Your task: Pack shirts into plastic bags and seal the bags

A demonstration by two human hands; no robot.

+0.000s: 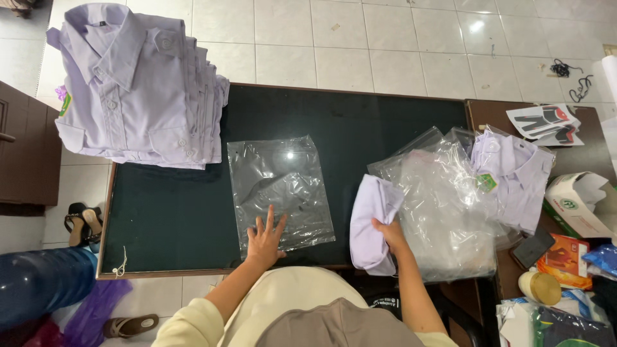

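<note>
Clear bag (281,193) flat on dark table (173,212) under open left hand (263,241), folded purple shirt (373,222) gripped in right hand (389,232) beside bag pile (443,205).

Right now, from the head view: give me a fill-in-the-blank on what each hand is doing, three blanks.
1. The left hand presses flat on a clear plastic ____ on the dark table.
2. The right hand has its grip on a folded lilac ____.
3. The stack of shirts sits at the table's far ____ corner.

Missing words: bag; shirt; left
</note>
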